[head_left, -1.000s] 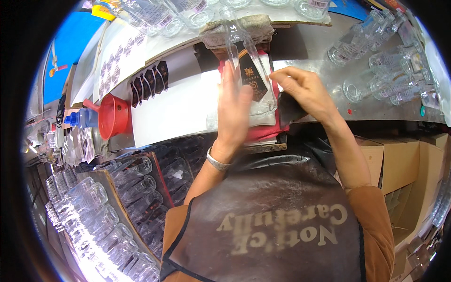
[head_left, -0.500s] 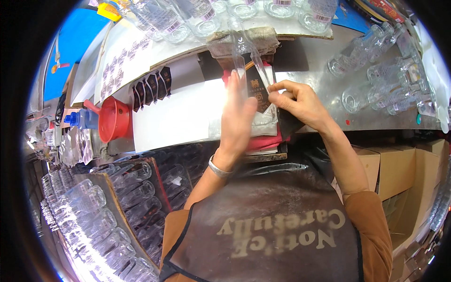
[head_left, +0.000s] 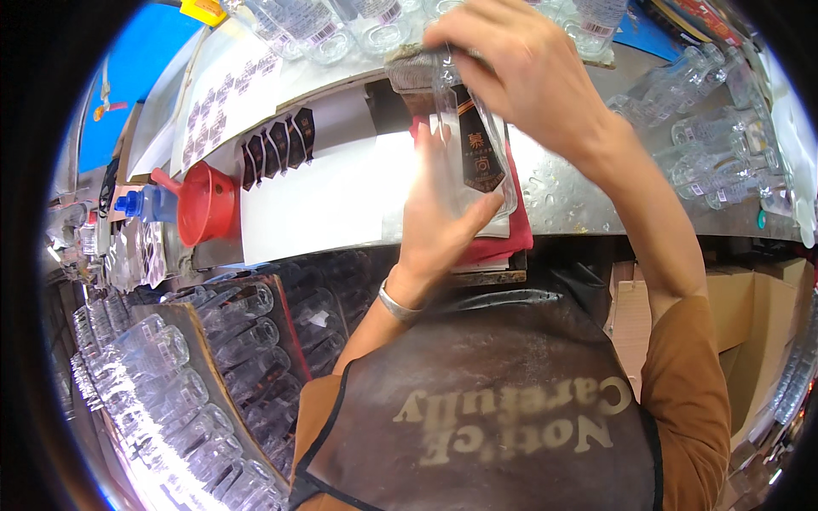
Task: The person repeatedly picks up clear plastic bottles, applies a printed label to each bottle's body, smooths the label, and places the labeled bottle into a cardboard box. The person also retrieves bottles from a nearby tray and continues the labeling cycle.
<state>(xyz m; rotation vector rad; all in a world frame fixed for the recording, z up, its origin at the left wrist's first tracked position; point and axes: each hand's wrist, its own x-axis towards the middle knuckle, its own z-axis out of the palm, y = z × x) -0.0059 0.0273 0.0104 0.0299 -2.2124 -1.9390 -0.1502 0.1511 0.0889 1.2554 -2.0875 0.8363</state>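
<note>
A clear glass bottle (head_left: 446, 106) lies with its neck away from me and its base toward me. A dark pointed label (head_left: 479, 166) with copper-coloured print is on its upper face. My left hand (head_left: 433, 209) is closed around the bottle's left side and lower end, its thumb across near the base. Over the neck end, my right hand (head_left: 541, 81) is bent with its fingers curled at the neck; part of the bottle is hidden under it. A rolled grey cloth (head_left: 409, 72) props the neck end, and red cloth (head_left: 518, 223) lies beneath the base.
Several dark labels (head_left: 277, 149) lie on a white sheet (head_left: 324, 200) to the left, beside a red plastic dipper (head_left: 209, 204). Clear bottles (head_left: 716, 157) lie at the right and others stand along the back. Racked bottles (head_left: 251, 341) fill the lower left. Cardboard boxes (head_left: 750, 315) stand lower right.
My right hand has moved from the bottle's right side up and away to its neck end. The dark label now lies against the bottle's face. My left hand stays on the left side.
</note>
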